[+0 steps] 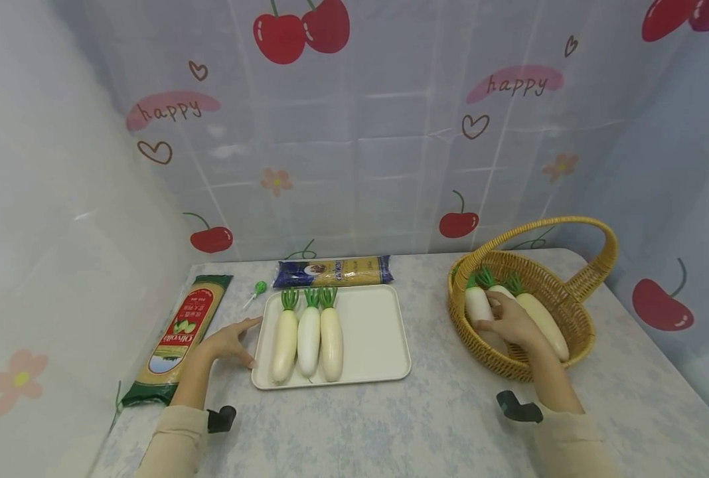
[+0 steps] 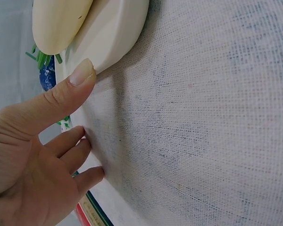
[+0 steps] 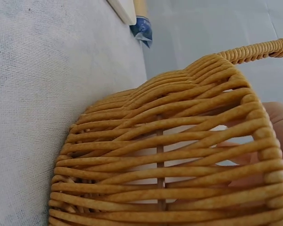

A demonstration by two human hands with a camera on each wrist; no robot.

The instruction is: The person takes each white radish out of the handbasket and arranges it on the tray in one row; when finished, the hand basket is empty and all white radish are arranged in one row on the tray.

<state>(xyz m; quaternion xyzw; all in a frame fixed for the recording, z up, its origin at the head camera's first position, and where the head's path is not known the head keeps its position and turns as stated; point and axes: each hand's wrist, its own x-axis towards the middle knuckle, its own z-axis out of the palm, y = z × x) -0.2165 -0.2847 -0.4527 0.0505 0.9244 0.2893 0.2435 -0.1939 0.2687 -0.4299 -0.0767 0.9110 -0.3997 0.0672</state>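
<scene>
My left hand (image 1: 229,343) is at the left edge of a cream tray (image 1: 375,335), fingers spread and thumb tip at the rim; it holds nothing. In the left wrist view the thumb (image 2: 66,99) overlaps the tray corner (image 2: 115,42). Three white radishes (image 1: 309,340) with green tops lie side by side on the tray's left half. My right hand (image 1: 514,324) reaches into a wicker basket (image 1: 583,332), thumb and fingers around a white radish (image 1: 476,304) at its left side. Other radishes (image 1: 542,320) lie beside it. The basket wall (image 3: 170,155) mostly hides this hand in the right wrist view.
A red, gold and green packet (image 1: 181,332) lies left of the left hand. Behind the tray is a blue and gold packet (image 1: 333,271), with a green lollipop (image 1: 260,287) to its left. The basket's tall handle (image 1: 546,220) arches over it. A printed curtain (image 1: 354,166) stands behind the table.
</scene>
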